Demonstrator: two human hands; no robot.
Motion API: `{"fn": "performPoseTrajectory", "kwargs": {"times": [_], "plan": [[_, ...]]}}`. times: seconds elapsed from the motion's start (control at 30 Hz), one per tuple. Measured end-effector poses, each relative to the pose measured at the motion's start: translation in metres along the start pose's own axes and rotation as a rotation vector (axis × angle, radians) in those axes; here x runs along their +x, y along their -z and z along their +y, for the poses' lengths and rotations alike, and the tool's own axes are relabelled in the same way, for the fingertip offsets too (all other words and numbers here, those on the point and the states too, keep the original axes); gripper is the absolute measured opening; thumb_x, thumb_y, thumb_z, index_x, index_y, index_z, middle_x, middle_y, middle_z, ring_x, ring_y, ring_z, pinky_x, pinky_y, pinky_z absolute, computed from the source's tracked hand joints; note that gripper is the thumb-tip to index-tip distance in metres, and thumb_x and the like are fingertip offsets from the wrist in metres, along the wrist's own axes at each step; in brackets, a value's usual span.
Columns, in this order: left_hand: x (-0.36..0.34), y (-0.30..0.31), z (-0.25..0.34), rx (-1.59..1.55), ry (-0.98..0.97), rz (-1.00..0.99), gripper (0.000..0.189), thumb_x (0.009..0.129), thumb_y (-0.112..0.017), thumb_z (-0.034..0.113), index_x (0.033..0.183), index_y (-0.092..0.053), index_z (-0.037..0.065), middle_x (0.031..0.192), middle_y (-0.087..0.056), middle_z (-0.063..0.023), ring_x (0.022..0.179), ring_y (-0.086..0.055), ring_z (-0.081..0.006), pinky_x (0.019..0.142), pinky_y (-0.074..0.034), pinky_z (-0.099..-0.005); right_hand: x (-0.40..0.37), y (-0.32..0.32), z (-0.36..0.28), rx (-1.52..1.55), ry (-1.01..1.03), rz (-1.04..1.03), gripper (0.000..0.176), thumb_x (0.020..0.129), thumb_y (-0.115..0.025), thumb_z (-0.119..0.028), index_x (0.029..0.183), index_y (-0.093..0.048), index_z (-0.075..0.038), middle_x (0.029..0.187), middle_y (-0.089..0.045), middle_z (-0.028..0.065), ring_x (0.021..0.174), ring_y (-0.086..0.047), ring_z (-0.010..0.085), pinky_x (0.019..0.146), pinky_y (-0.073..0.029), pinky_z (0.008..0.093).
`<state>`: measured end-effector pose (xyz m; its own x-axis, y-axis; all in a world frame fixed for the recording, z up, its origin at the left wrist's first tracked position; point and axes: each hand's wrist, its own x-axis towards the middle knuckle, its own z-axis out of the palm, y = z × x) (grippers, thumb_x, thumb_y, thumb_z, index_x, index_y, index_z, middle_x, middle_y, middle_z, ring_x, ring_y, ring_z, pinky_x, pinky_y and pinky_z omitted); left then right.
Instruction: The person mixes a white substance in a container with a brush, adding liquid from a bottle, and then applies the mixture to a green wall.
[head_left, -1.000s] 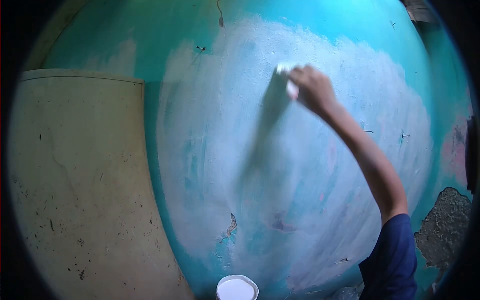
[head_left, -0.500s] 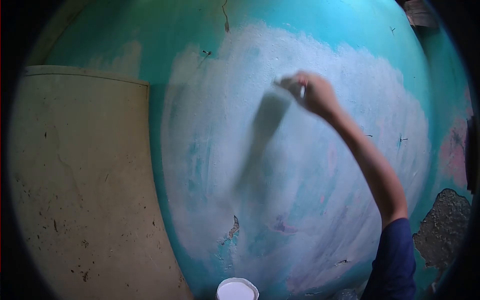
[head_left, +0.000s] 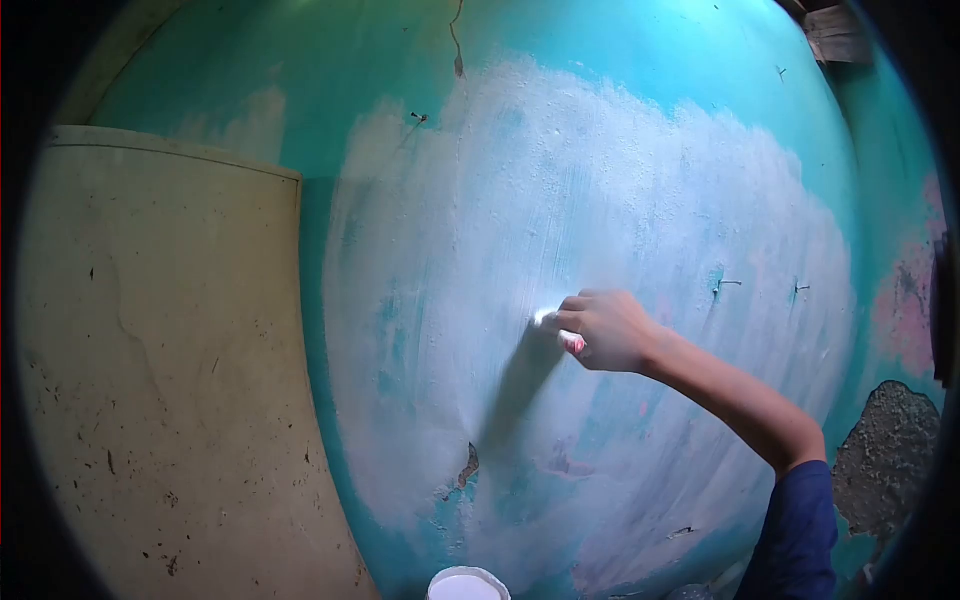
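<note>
My right hand [head_left: 608,330] is closed around a paintbrush [head_left: 571,343], whose reddish handle end shows below the fingers. The whitish brush tip is against the middle of the turquoise wall [head_left: 400,50], within a broad patch of streaky white paint [head_left: 420,230]. A shadow of the hand falls on the wall down and to the left. At the bottom edge, a round container [head_left: 468,585] holds white paint. My left hand is out of view.
A beige board [head_left: 190,350] with dark specks stands at the left. Nails [head_left: 419,118] stick out of the wall. Bare rough plaster [head_left: 887,455] shows at the right, and a crack [head_left: 457,45] runs down from the top.
My right hand has moved down the wall from the upper part of the white patch to its middle, still holding the brush. The view has shifted slightly.
</note>
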<state>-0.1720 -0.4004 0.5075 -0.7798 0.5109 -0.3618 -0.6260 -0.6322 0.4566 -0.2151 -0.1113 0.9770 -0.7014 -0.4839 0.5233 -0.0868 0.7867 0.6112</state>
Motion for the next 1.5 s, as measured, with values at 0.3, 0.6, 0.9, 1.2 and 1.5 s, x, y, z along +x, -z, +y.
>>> {"fn": "performPoseTrajectory", "kwargs": {"times": [0.3,0.6,0.9,1.2,1.5], "plan": [[0.011,-0.018,0.011,-0.012,-0.026,-0.043,0.041,0.081,-0.061,0.003,0.121,-0.055,0.005,0.106,-0.062,-0.0130,0.096,-0.064,-0.0280,0.080,-0.059,-0.0439,0.087,0.059,0.112,0.014,-0.375,0.497,0.022,0.085,-0.061,-0.028,0.095,-0.071,-0.011,0.089,-0.069,0.0144,0.082,-0.065,0.0339,0.070,-0.053,0.0445],[-0.017,0.023,0.001,-0.035,0.037,0.043,0.042,0.081,-0.060,0.003,0.122,-0.054,0.005,0.110,-0.062,-0.0140,0.099,-0.063,-0.0285,0.081,-0.058,-0.0443,-0.029,-0.082,-0.055,-0.255,0.103,0.442,0.034,0.070,-0.063,-0.012,0.103,-0.066,-0.006,0.089,-0.059,0.0028,0.068,-0.058,0.0147,0.053,-0.047,0.0291],[-0.031,0.061,0.023,-0.038,0.152,0.140,0.063,0.081,-0.057,0.000,0.140,-0.038,0.009,0.128,-0.055,-0.0169,0.115,-0.058,-0.0317,0.094,-0.053,-0.0492,-0.130,-0.163,-0.177,0.379,-0.098,0.043,0.037,0.070,-0.068,-0.015,0.108,-0.066,-0.012,0.093,-0.065,0.0054,0.079,-0.062,0.0232,0.065,-0.051,0.0352],[-0.037,0.098,0.031,0.060,0.034,0.117,0.066,0.074,-0.056,-0.004,0.134,-0.038,0.017,0.130,-0.050,-0.0156,0.121,-0.052,-0.0394,0.094,-0.047,-0.0599,-0.047,-0.098,-0.126,-0.001,-0.321,0.410,0.048,0.069,-0.066,-0.004,0.116,-0.066,-0.010,0.099,-0.066,0.0053,0.080,-0.061,0.0227,0.066,-0.051,0.0332],[-0.048,0.130,0.049,0.074,0.131,0.146,0.062,0.076,-0.056,-0.004,0.133,-0.039,0.015,0.132,-0.048,-0.0165,0.121,-0.051,-0.0390,0.097,-0.045,-0.0588,-0.199,-0.252,-0.313,0.280,-0.307,0.114,0.041,0.075,-0.061,-0.011,0.116,-0.066,-0.007,0.096,-0.065,0.0033,0.083,-0.061,0.0194,0.068,-0.050,0.0314]]}}
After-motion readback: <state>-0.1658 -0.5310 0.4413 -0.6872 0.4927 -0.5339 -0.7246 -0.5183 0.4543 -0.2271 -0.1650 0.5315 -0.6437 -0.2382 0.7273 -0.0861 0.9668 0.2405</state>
